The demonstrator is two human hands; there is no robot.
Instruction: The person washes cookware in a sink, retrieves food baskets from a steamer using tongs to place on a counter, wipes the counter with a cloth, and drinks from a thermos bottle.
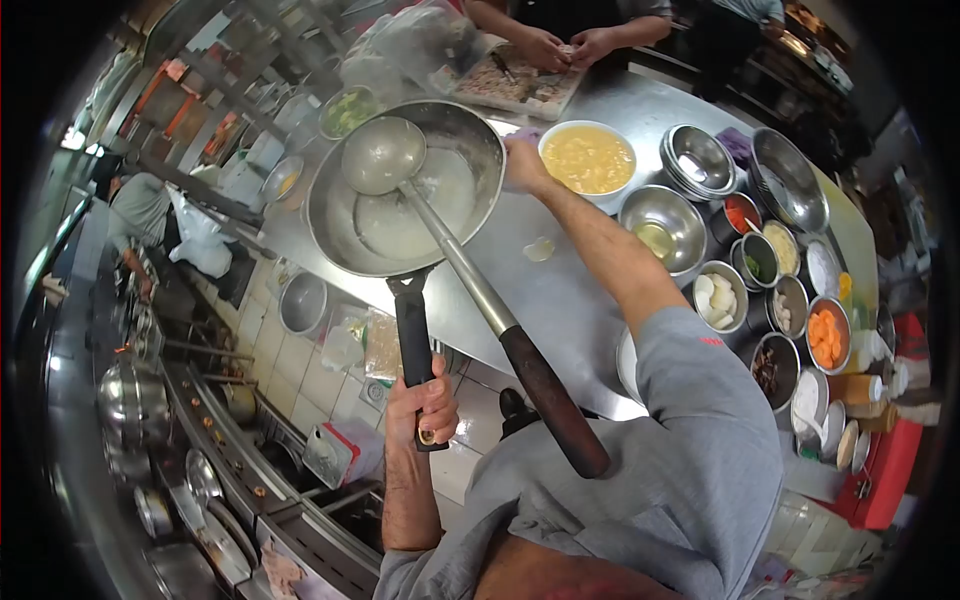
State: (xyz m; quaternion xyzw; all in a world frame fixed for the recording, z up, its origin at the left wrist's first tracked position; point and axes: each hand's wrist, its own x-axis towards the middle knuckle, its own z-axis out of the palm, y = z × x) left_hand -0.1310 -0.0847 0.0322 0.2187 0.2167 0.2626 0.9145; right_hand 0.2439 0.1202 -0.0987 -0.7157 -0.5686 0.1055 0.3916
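My left hand [421, 405] is closed round the black handle of a wide frying pan [325, 225], raised and tilted over the counter's left edge. A thin, cloudy whitish liquid or film shows inside the pan. A large ladle [384, 155] rests in it, bowl upward; its long dark wooden handle [555, 405] reaches back toward my chest, with neither hand on it. My right hand [525, 167] is at the pan's right rim, its fingers mostly hidden. A bit of purple cloth [524, 134] shows just beyond it. Beside that hand stands a white bowl of yellow beaten egg [588, 158].
Steel bowls [700, 160] and small pots of ingredients, including orange pieces [826, 335] and white slices [717, 298], crowd the counter's right side. Across it, another person's hands [567, 47] work over a tray of chopped food [510, 85]. A stove line [210, 430] runs along the left.
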